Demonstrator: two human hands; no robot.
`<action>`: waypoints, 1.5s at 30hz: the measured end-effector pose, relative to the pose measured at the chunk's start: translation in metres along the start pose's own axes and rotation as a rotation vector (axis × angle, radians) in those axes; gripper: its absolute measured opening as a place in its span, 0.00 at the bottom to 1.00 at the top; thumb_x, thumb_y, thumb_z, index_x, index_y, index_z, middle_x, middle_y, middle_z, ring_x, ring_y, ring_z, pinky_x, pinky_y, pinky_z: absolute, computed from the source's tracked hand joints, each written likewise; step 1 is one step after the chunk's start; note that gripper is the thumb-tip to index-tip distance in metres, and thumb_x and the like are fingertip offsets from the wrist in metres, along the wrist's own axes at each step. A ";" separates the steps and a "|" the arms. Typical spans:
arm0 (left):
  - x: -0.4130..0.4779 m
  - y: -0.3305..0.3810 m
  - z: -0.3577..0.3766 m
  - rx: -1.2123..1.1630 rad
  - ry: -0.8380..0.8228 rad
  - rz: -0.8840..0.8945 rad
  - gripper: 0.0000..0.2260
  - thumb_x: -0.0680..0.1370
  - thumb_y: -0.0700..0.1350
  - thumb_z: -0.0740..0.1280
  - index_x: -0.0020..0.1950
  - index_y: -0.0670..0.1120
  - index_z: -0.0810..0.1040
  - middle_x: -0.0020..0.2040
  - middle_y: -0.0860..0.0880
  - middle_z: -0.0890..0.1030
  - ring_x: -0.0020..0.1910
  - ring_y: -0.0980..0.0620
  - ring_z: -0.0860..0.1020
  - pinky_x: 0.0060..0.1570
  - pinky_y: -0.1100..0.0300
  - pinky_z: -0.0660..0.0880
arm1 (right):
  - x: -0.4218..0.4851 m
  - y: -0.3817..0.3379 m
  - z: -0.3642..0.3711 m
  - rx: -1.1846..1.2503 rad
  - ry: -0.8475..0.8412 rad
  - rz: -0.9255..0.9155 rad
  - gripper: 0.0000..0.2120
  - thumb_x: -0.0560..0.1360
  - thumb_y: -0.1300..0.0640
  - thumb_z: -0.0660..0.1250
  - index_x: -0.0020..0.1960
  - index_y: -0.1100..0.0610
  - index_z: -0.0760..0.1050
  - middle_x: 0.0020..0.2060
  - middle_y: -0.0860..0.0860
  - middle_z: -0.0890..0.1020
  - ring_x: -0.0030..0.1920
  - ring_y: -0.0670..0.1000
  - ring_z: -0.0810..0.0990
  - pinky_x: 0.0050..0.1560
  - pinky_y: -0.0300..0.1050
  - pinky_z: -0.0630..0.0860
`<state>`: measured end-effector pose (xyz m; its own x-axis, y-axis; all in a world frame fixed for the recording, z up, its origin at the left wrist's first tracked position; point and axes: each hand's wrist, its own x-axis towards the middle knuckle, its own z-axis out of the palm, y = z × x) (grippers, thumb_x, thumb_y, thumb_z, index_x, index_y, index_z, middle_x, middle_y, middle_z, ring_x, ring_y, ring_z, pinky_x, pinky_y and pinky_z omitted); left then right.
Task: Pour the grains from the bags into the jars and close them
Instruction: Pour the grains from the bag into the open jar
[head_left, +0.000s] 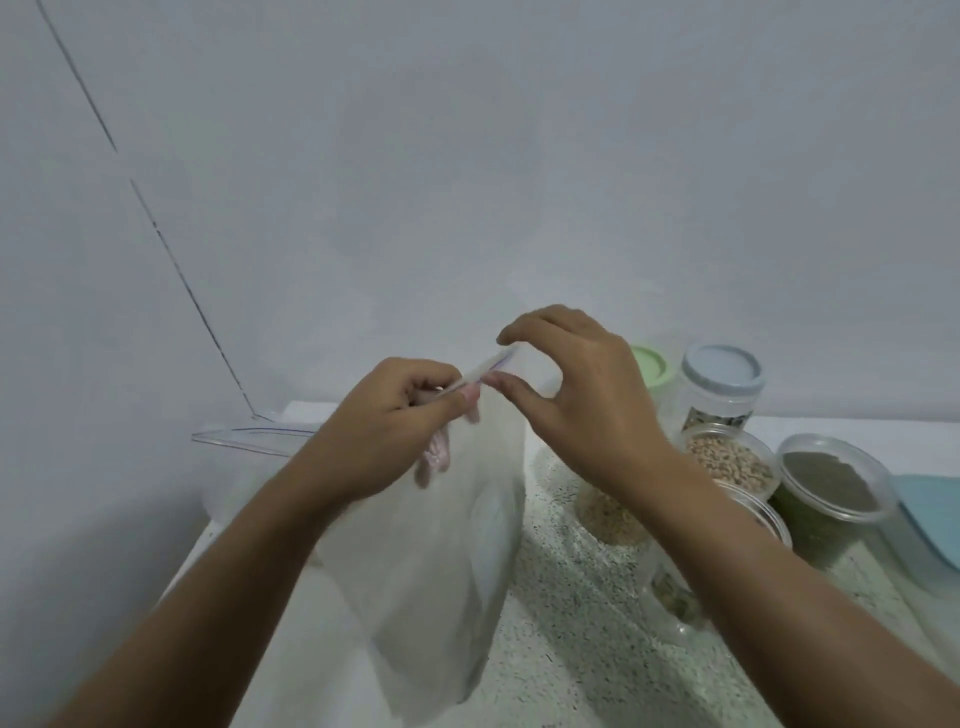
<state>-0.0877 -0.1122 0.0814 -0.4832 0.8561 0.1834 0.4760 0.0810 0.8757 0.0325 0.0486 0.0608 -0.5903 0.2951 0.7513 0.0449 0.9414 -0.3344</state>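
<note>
I hold a clear zip bag (441, 545) upright over the counter, and it looks pale and nearly see-through. My left hand (395, 421) pinches its zip strip at the top. My right hand (576, 395) has thumb and forefinger curled round the far end of the same strip. To the right stand an open jar of beige grains (727, 460) and an open jar of grey-green grains (831, 486). Another jar of beige grains (605, 514) and a clear jar (670, 587) are partly hidden by my right forearm.
A second clear zip bag (249, 436) lies at the back left of the speckled counter (571, 623). A jar with a blue lid (719, 387) and a green-lidded jar (649, 366) stand by the wall. A loose blue lid (930, 519) lies at the right edge.
</note>
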 end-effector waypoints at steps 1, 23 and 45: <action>-0.001 -0.005 0.010 -0.023 0.012 -0.031 0.14 0.83 0.46 0.66 0.44 0.38 0.81 0.25 0.40 0.77 0.22 0.45 0.75 0.28 0.61 0.71 | -0.008 0.001 0.002 0.038 0.028 0.049 0.12 0.75 0.50 0.76 0.55 0.55 0.82 0.52 0.48 0.82 0.54 0.50 0.79 0.54 0.42 0.73; -0.043 -0.060 0.077 -0.511 0.034 -0.225 0.08 0.79 0.46 0.69 0.49 0.42 0.77 0.41 0.40 0.83 0.36 0.41 0.80 0.46 0.47 0.77 | -0.101 -0.012 0.018 0.920 -0.223 0.831 0.20 0.72 0.54 0.79 0.38 0.67 0.73 0.31 0.64 0.73 0.30 0.57 0.74 0.35 0.55 0.76; -0.061 -0.061 0.015 0.038 0.530 0.036 0.06 0.79 0.36 0.70 0.43 0.42 0.76 0.26 0.46 0.74 0.19 0.49 0.71 0.21 0.65 0.69 | -0.093 -0.004 -0.006 0.707 -0.169 0.743 0.13 0.66 0.63 0.69 0.47 0.53 0.69 0.39 0.42 0.75 0.39 0.47 0.74 0.37 0.43 0.72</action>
<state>-0.0757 -0.1618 0.0098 -0.7667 0.4837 0.4222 0.5205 0.0833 0.8498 0.0923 0.0181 -0.0038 -0.7146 0.6837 0.1477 -0.0065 0.2047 -0.9788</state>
